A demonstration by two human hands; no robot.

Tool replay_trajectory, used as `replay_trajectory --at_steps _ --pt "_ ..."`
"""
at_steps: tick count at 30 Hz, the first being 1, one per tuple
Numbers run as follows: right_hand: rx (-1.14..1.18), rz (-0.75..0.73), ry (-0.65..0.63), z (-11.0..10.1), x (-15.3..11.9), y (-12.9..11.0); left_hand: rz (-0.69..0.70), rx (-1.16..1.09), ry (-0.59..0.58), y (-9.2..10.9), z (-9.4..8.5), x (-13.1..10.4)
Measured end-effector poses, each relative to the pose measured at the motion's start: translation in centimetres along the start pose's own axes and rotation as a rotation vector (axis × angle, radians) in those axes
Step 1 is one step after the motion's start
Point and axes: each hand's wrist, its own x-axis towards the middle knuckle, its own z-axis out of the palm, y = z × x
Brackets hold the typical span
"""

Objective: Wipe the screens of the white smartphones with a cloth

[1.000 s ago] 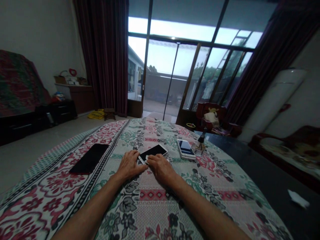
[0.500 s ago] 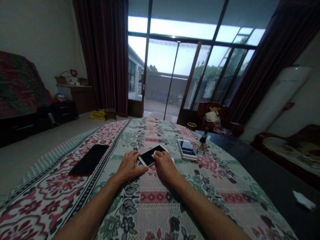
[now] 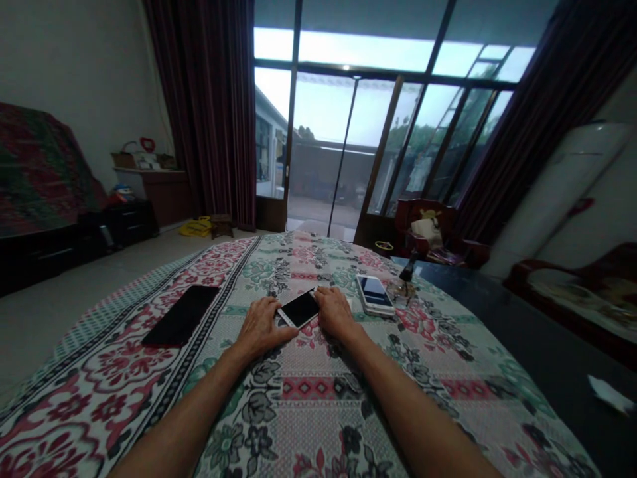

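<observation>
A white smartphone (image 3: 300,309) with a dark screen lies slantwise on the flowered tablecloth in front of me. My left hand (image 3: 261,323) grips its left end, thumb along the near edge and fingers at the far side. Over the phone's right end rests my right hand (image 3: 338,311), fingers bent and pressed together. A small white piece, perhaps tissue or cloth, peeks out at those fingertips; most of it is hidden. To the right sits a stack of white phones (image 3: 375,296). On the left a larger black tablet-like device (image 3: 182,316) lies flat, dark side up.
A small glass container with a black top (image 3: 405,282) stands beyond the phone stack. The patterned tablecloth (image 3: 318,411) covers the round table. A dark surface (image 3: 497,318) adjoins on the right, with a crumpled white paper (image 3: 611,394) on it.
My right hand has slid right across the phone's screen to its right end, uncovering more of the screen. My left hand still grips the left end. The view has shifted slightly.
</observation>
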Motion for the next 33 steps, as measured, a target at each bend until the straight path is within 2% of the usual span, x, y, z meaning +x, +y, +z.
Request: replay_trajectory --at_steps 2,6,9,12,17,20,29,33 --pt "0.018 -0.038 0.000 -0.1 -0.2 -1.1 0.000 -0.001 0.006 0.3 -0.2 -0.1" --pt "0.094 -0.235 -0.018 -0.1 -1.6 -3.6 -0.003 0.009 0.024 0.9 -0.3 -0.2" --pt "0.126 -0.323 -0.023 0.0 -2.3 -4.3 -0.013 0.010 0.049 1.0 -0.3 -0.3" --pt "0.084 -0.259 -0.004 0.0 -1.8 -3.4 -0.019 0.006 0.035 1.0 -0.4 -0.3" --pt "-0.005 -0.023 0.016 0.2 0.6 -0.7 -0.045 0.002 0.009 1.1 -0.6 -0.2" --pt "-0.024 0.073 0.029 0.5 1.5 0.1 -0.053 -0.006 0.014 1.2 -0.5 -0.1" --pt "0.053 0.029 0.107 1.4 1.5 0.0 -0.098 0.030 0.062 2.0 -0.8 -0.2" --pt "0.047 0.082 0.123 1.4 1.8 -0.1 -0.119 0.063 0.054 2.4 -1.0 -0.5"
